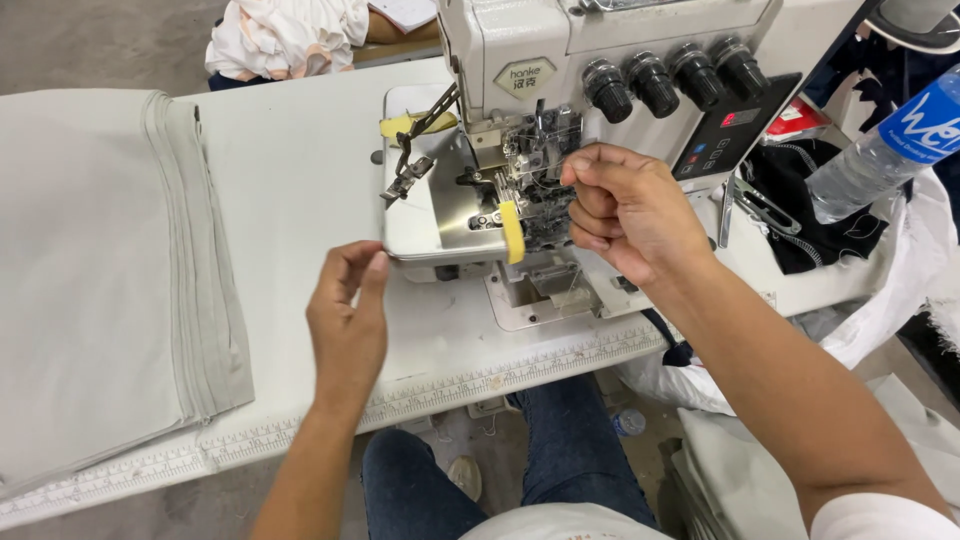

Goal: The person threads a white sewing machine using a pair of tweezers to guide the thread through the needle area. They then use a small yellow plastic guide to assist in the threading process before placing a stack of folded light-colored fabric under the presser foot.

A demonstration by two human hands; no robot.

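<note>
Overlock sewing machine [560,80]: far edge of counter [300,170], looper cover open. Right hand [625,215]: fingers pinched at the needle area, apparently gripping thread too fine to see. Left hand [347,320]: fingertips pinched beside the machine bed. Folded grey fabric stack [100,270]: left end.

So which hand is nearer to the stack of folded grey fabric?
Left. The left hand hovers over the table just right of the stack of folded grey fabric; the right hand is farther right, at the overlock machine.
</note>
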